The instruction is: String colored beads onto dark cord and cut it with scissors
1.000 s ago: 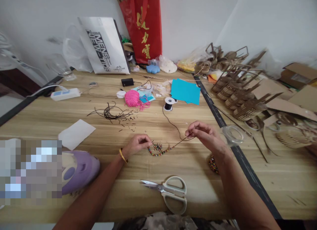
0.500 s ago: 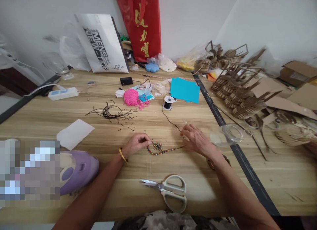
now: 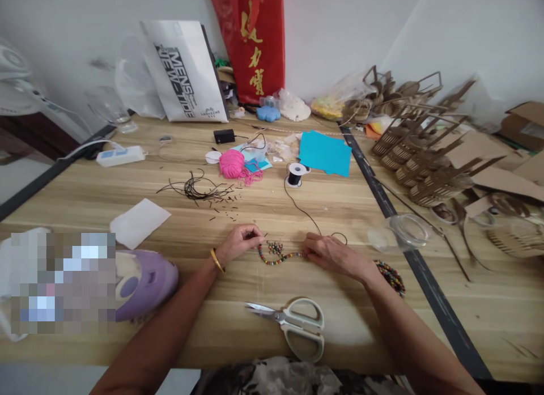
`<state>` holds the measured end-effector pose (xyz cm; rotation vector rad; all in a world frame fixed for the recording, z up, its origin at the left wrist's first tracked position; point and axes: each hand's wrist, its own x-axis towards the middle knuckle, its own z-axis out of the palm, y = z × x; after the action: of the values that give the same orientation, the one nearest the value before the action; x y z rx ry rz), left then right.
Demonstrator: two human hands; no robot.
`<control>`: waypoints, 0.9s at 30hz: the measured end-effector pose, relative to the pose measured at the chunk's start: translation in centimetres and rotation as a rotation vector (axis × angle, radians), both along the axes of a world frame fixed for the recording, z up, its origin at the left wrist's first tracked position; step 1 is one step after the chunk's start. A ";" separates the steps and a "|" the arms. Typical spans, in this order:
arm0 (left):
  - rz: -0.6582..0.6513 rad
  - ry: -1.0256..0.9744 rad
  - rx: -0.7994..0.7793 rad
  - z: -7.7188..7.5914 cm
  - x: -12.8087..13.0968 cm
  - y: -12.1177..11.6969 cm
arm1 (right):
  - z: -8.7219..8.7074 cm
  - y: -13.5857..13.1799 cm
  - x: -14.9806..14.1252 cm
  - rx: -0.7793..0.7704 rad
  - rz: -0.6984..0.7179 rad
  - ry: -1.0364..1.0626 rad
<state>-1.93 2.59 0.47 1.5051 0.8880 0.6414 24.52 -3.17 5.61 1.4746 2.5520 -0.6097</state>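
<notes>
A strand of small multicoloured beads on black cord curves between my two hands on the wooden table. My left hand pinches the strand's left end, with a short dark tip of cord sticking out. At its other end, my right hand has its fingers closed on the cord beside the last beads. Several loose beads lie in a small heap inside the curve. From a white spool of black cord, a line runs down toward my right hand. A coil of strung beads rests beside my right forearm.
Scissors lie partly open near the front edge. Cut black cords, pink yarn and blue sheets are farther back. A purple object stands left; woven baskets crowd the right.
My right hand has moved in to the strand's beaded end, its fingers now lower and closer together. My left hand keeps its pinch. The view has shifted slightly, and the bead coil shows more.
</notes>
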 end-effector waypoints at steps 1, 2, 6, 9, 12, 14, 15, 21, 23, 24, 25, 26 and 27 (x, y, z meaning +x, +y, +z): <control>0.000 -0.008 -0.006 -0.1 0.0 0.0 | 0.0 0.0 0.1 -0.002 -0.002 0.038; 0.000 -0.016 -0.012 -0.2 -0.1 0.1 | -0.1 0.0 0.3 -0.005 -0.011 0.062; 0.007 -0.044 -0.055 -0.5 -0.2 0.2 | 0.3 -0.1 0.6 -0.018 -0.044 0.093; 0.020 -0.051 -0.111 -0.6 -0.3 0.3 | 0.6 -0.2 0.4 -0.006 -0.057 0.073; 0.031 -0.053 -0.143 -0.4 -0.4 0.3 | 0.6 -0.1 0.3 0.005 -0.065 0.035; 0.032 -0.052 -0.146 -0.2 -0.4 0.3 | 0.5 0.0 0.2 0.002 -0.060 0.021; 0.030 -0.052 -0.146 -0.2 -0.4 0.3 | 0.5 0.1 0.3 -0.002 -0.059 0.017; 0.034 -0.073 -0.135 -0.5 -0.3 0.4 | 0.4 0.4 0.6 -0.008 -0.099 0.065; 0.046 -0.080 -0.129 -0.7 -0.3 0.5 | 0.2 0.5 0.8 -0.010 -0.109 0.111; 0.050 -0.083 -0.124 -0.7 -0.3 0.5 | 0.1 0.5 0.9 -0.011 -0.110 0.134; 0.054 -0.087 -0.117 -0.7 -0.3 0.5 | -0.1 0.6 1.0 -0.011 -0.107 0.156; 0.056 -0.089 -0.110 -0.7 -0.3 0.5 | -0.3 0.6 1.2 -0.010 -0.101 0.177; 0.056 -0.090 -0.104 -0.7 -0.3 0.5 | -0.4 0.7 1.3 -0.010 -0.094 0.196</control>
<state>-2.23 3.07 -0.19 1.3521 0.8841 0.6881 25.82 -2.50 5.16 1.6126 2.6280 -0.8174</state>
